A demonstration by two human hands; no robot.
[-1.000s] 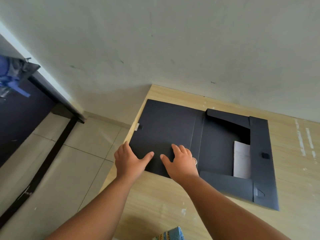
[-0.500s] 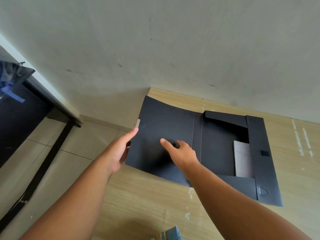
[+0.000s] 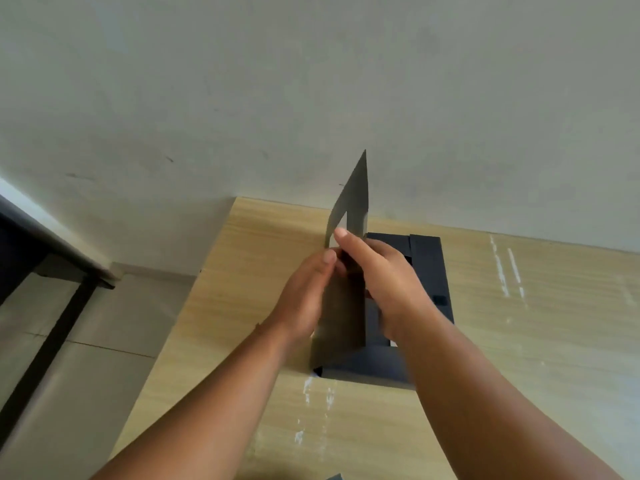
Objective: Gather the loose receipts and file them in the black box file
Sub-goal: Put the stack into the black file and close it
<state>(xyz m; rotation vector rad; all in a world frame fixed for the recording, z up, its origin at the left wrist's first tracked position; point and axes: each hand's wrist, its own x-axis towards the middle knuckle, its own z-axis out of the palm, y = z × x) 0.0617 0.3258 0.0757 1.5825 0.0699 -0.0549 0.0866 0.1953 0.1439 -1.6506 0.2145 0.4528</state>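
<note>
The black box file [image 3: 427,271] lies on the wooden table [image 3: 263,271] against the wall. Its big cover flap [image 3: 349,202] stands nearly upright, edge-on to me. My left hand [image 3: 304,299] presses on the flap's left face and my right hand [image 3: 384,278] grips it from the right, fingers over its edge. The receipts inside are hidden, except a thin white sliver [image 3: 393,343] by my right wrist. A small black closure tab [image 3: 440,300] shows on the file's right flap.
The pale wall [image 3: 311,98] rises right behind the file. The table's left edge drops to a tiled floor [image 3: 86,341], where a dark table frame [image 3: 52,271] stands. White paint streaks [image 3: 505,271] mark the tabletop at right.
The cover flap, flat on the table to the left a second ago, has swung up to near vertical. Both hands moved from its lower edge to hold it on either side.
</note>
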